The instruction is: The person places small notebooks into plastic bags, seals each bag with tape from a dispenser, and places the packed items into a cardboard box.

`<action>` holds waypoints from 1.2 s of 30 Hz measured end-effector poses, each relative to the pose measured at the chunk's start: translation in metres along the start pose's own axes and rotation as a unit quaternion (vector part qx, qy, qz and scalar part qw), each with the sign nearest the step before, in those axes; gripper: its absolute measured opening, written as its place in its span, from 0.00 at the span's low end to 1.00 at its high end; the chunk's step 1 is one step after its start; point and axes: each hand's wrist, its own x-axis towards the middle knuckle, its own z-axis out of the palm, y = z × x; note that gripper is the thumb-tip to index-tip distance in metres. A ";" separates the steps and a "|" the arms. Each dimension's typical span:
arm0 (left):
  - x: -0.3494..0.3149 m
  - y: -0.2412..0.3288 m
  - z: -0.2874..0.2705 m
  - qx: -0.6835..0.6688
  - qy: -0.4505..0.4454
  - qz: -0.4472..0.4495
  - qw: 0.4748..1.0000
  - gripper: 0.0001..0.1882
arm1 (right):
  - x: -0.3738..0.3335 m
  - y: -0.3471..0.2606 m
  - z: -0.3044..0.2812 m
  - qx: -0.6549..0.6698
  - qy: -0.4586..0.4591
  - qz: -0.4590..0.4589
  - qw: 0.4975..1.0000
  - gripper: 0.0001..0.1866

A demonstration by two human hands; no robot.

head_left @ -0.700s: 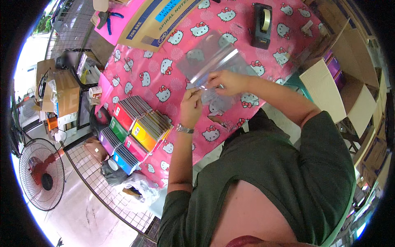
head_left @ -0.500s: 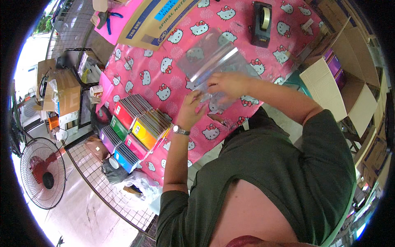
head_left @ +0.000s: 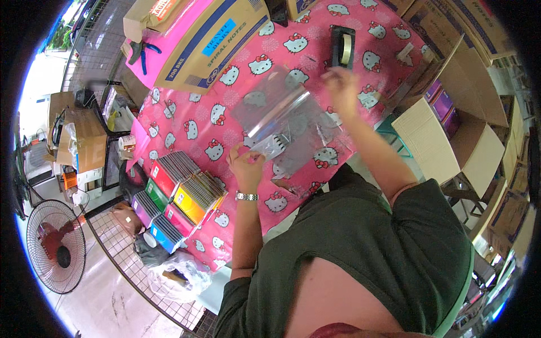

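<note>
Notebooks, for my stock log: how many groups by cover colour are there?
6, left of the left hand: red group, green group, purple group in the left row; yellow group, pink group, blue group in the right. More may be hidden.

Plastic bags (head_left: 315, 127) lie at the middle of the surface (head_left: 186, 107), with a tape dispenser (head_left: 342, 46) beyond them. Spiral notebooks (head_left: 189, 203) stand left of the bags, near the surface edge; a closed carton (head_left: 197, 65) sits behind the notebooks, pliers (head_left: 143, 58) at its left. An open carton (head_left: 426, 139) is positioned right of the surface.
</note>
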 end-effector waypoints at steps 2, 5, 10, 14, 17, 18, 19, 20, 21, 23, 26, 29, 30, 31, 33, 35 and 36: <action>0.009 -0.009 -0.002 -0.002 -0.070 0.045 0.996 0.12 | 0.036 0.043 -0.027 -0.109 0.114 0.181 0.971 0.12; 0.018 0.001 -0.005 -0.022 -0.088 -0.001 0.996 0.16 | 0.035 0.057 -0.031 0.135 0.016 0.306 0.942 0.10; 0.011 -0.021 0.001 -0.216 -0.107 -0.072 0.968 0.17 | 0.020 0.049 -0.026 0.308 0.035 0.269 0.912 0.09; -0.001 -0.022 0.012 -0.395 -0.083 -0.161 0.901 0.18 | -0.030 0.059 -0.026 0.479 -0.032 0.354 0.803 0.07; -0.002 -0.012 0.017 -0.391 -0.070 -0.164 0.903 0.15 | -0.030 0.098 0.001 0.553 -0.182 0.412 0.701 0.04; -0.004 -0.014 0.018 -0.389 -0.071 -0.179 0.901 0.15 | -0.024 0.077 0.021 0.491 -0.233 0.468 0.698 0.04; -0.008 -0.016 0.020 -0.406 -0.071 -0.192 0.891 0.14 | -0.019 0.030 0.045 0.422 -0.281 0.518 0.688 0.05; -0.010 -0.017 0.020 -0.424 -0.073 -0.203 0.880 0.14 | -0.018 -0.015 0.057 0.367 -0.413 0.444 0.706 0.04; -0.006 -0.015 0.020 -0.442 -0.079 -0.206 0.869 0.13 | -0.017 -0.029 0.079 0.300 -0.521 0.316 0.734 0.02; -0.006 -0.024 0.025 -0.432 -0.080 -0.206 0.874 0.12 | -0.013 -0.076 0.115 0.130 -0.659 -0.162 0.723 0.11; -0.009 -0.022 0.025 -0.424 -0.076 -0.202 0.880 0.12 | -0.012 -0.140 0.138 -0.237 -0.735 -0.331 0.543 0.22; -0.005 -0.017 0.021 -0.429 -0.057 -0.152 0.889 0.12 | -0.002 -0.114 0.162 -0.260 -0.732 -0.316 0.544 0.26; -0.007 -0.011 0.024 -0.446 -0.042 -0.149 0.882 0.12 | -0.003 -0.101 0.164 -0.266 -0.735 -0.304 0.544 0.26; -0.009 -0.010 0.026 -0.462 -0.022 -0.147 0.874 0.12 | -0.006 -0.094 0.161 -0.281 -0.760 -0.220 0.543 0.27; -0.017 -0.013 0.032 -0.319 0.004 -0.057 0.946 0.12 | -0.008 -0.072 0.147 -0.282 -0.764 -0.099 0.572 0.28; -0.018 -0.004 0.031 -0.263 -0.004 -0.059 0.963 0.13 | -0.012 -0.036 0.131 -0.226 -0.699 -0.080 0.674 0.30; -0.017 -0.006 0.033 -0.267 0.015 -0.026 0.963 0.13 | -0.014 -0.027 0.125 -0.185 -0.647 -0.099 0.733 0.30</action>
